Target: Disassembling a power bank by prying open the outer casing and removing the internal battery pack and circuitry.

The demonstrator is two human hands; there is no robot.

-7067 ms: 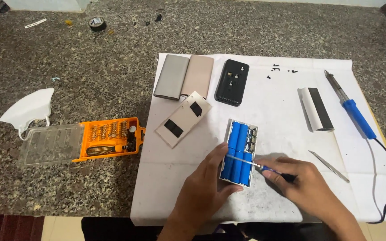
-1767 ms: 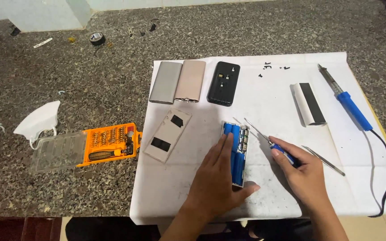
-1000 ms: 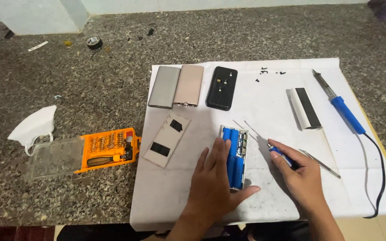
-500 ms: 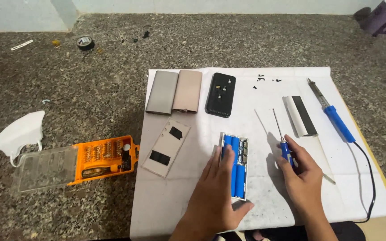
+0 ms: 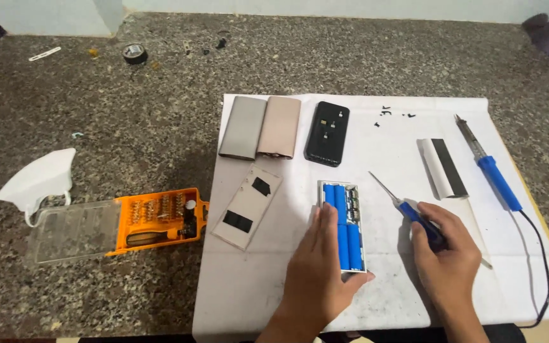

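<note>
An opened power bank (image 5: 345,223) with blue cylindrical cells lies flat on the white paper sheet (image 5: 389,159). My left hand (image 5: 319,273) rests against its left side and near end, thumb curled under the bottom edge. My right hand (image 5: 446,254) grips a blue-handled screwdriver (image 5: 408,211), its thin tip pointing up and left, a little to the right of the cells and off them. A beige cover plate (image 5: 248,206) with two black pads lies left of the power bank.
Grey and tan casings (image 5: 262,127) and a black casing (image 5: 327,133) lie at the sheet's far side. A grey-and-white strip (image 5: 443,166) and a blue soldering iron (image 5: 487,166) lie right. An orange bit set (image 5: 154,219) and a white mask (image 5: 39,181) sit on the granite left.
The power bank has gone from tilted on edge to lying flat. My right hand pulled the screwdriver away to the right of the cells. The view shifted slightly.
</note>
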